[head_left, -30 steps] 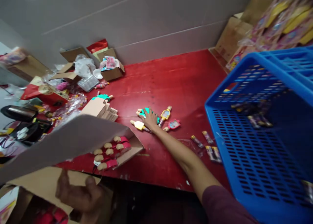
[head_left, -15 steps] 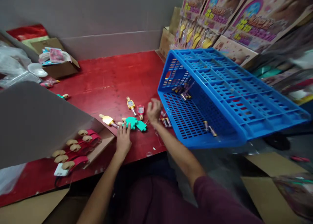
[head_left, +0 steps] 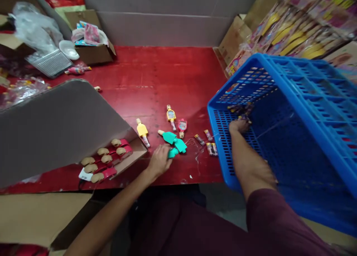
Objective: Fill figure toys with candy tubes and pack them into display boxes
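Observation:
My left hand (head_left: 160, 160) is closed on a green toy piece (head_left: 173, 153) just above the red table. Beside it lie two more green toys (head_left: 169, 137), one with a small beige head. A yellow toy (head_left: 142, 129) with a clear tube, another yellow toy (head_left: 171, 115) and a red toy (head_left: 182, 125) rest nearby. Inside the tipped blue basket (head_left: 221, 144), my right hand (head_left: 240, 125) reaches to a small heap of candy-like tubes (head_left: 247, 109). Its fingers are blurred and partly hidden among them. Several similar tubes (head_left: 212, 149) lie outside the basket.
An open carton (head_left: 131, 157) on the left holds several red toys with beige heads. A small box of packets (head_left: 110, 55) and clear plastic trays (head_left: 50, 64) stand behind it. Bagged goods (head_left: 295, 36) are stacked at back right.
My right hand has gone from the table beside the tubes into the basket. My left hand, flat over the green toys before, now grips a green piece nearer the table's front edge. The view has shifted.

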`<state>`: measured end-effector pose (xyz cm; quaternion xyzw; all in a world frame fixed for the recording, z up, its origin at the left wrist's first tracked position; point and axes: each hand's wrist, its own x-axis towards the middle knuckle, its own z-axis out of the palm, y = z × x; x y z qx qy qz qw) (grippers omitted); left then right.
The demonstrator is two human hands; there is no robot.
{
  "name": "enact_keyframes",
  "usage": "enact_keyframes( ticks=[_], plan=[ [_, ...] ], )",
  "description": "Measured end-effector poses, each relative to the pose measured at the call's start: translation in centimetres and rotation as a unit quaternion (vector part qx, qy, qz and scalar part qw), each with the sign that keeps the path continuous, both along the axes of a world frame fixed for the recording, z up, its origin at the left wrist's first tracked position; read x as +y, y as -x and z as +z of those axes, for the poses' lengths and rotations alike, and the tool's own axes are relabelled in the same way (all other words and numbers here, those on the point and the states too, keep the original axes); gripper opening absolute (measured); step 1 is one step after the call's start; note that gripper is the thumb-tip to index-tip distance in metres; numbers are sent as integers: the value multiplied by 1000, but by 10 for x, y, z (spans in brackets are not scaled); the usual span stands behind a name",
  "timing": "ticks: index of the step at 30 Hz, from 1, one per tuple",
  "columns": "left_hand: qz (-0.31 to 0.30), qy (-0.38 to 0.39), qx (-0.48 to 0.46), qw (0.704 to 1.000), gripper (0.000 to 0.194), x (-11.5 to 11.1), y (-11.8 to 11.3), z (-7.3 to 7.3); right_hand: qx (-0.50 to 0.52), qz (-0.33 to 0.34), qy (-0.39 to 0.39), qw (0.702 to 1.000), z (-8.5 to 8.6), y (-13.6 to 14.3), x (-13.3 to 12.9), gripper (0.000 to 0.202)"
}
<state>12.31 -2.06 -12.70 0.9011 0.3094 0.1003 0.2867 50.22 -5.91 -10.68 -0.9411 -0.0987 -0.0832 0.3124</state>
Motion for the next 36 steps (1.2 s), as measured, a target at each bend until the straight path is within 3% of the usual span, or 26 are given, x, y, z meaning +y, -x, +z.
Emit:
enact_keyframes(
  ticks=[3,5,7,9,10,13,16,25,28,33,36],
  plan=[
    [86,193,-102,972,37,-12,12,22,40,-65,-72,994,-10,31,11,34],
    [99,283,-145,943,39,-15,22,37,70,-43,-116,990,-16,71,12,33],
    [96,340,-173,919,39,-15,35,51,125,70,-178,974,-15,123,0,32],
    [99,373,-166,908,37,-16,51,63,210,290,-256,898,-5,175,-25,39],
    [99,382,-153,906,37,-16,60,69,241,388,-256,852,3,196,-40,40],
    [79,378,-119,915,38,-23,83,83,249,590,-167,750,33,238,-74,33],
    [67,349,-105,929,39,-36,100,93,193,702,-94,679,57,255,-82,26],
    [42,297,-65,952,37,-68,137,114,88,839,-104,527,79,287,-79,18],
    [15,261,-30,965,31,-73,145,114,50,863,-94,493,80,293,-84,21],
    [-19,219,25,975,33,-81,146,104,88,867,-60,487,76,297,-93,13],
    [-55,142,104,983,30,-85,141,104,230,820,3,524,71,299,-97,21]
  ],
)
